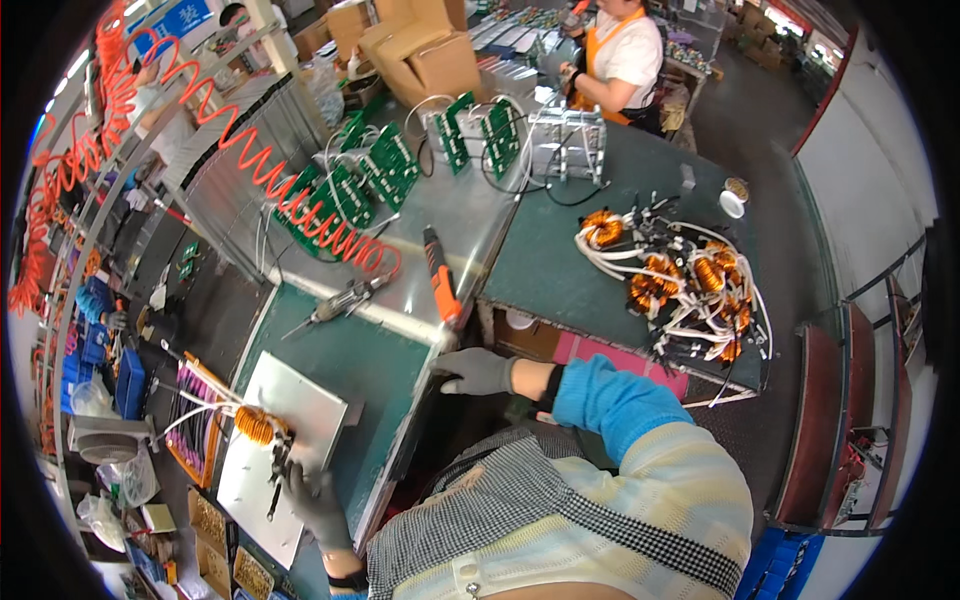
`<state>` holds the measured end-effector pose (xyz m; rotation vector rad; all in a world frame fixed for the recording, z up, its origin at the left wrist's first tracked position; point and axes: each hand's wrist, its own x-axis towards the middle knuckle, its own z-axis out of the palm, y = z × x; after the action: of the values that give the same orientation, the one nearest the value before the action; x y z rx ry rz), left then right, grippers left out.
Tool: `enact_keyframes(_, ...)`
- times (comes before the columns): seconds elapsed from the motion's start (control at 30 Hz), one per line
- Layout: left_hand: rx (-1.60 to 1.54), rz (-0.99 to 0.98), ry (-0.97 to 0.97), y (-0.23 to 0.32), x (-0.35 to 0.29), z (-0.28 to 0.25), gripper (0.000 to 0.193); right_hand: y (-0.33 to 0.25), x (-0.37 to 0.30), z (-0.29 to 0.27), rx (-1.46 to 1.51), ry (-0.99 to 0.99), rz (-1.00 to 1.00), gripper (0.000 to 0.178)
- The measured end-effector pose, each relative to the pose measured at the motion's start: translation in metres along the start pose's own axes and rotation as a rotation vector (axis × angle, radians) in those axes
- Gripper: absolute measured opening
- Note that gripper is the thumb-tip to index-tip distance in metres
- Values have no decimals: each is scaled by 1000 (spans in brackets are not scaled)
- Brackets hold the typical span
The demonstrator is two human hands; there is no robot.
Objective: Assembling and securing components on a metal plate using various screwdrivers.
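A bare metal plate (pixel 327 408) lies on the green bench at the left, with an orange copper-wound toroidal coil (pixel 262 425) resting on it. White leads run off the coil's left side; dark leads (pixel 277 462) hang from its near side. My left hand (pixel 318 508), in a grey glove, is beside those dark leads, its fingertips close to or touching them, fingers apart. Over the bench's right edge, my gloved right hand (pixel 480 371) reaches out with fingers loosely extended and nothing visible in them. Just beyond it lies an orange and black power screwdriver (pixel 440 278).
An air screwdriver (pixel 345 302) on a red coiled hose lies beyond the plate. Green circuit boards (pixel 390 168) stand at the back. Several coils with white leads (pixel 700 285) are piled on the right bench. Boxes of small parts (pixel 208 520) sit at lower left. A co-worker (pixel 625 60) stands beyond.
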<state>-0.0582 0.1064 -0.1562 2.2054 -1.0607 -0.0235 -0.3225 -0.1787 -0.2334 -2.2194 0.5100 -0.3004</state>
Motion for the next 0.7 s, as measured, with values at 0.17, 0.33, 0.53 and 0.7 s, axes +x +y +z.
enact_keyframes(0.17,-834,-839,-195,-35,-47,10,35,29,-67,-70,237,345,377,35)
enact_keyframes(0.33,-1934,-544,67,-96,-36,31,52,29,-82,-83,258,326,413,32)
enact_keyframes(0.53,-1984,-374,256,-137,-23,48,41,9,-45,-79,209,287,263,29)
enact_keyframes(0.7,-1978,-373,244,-117,-33,55,42,-14,-26,-71,86,156,173,33)
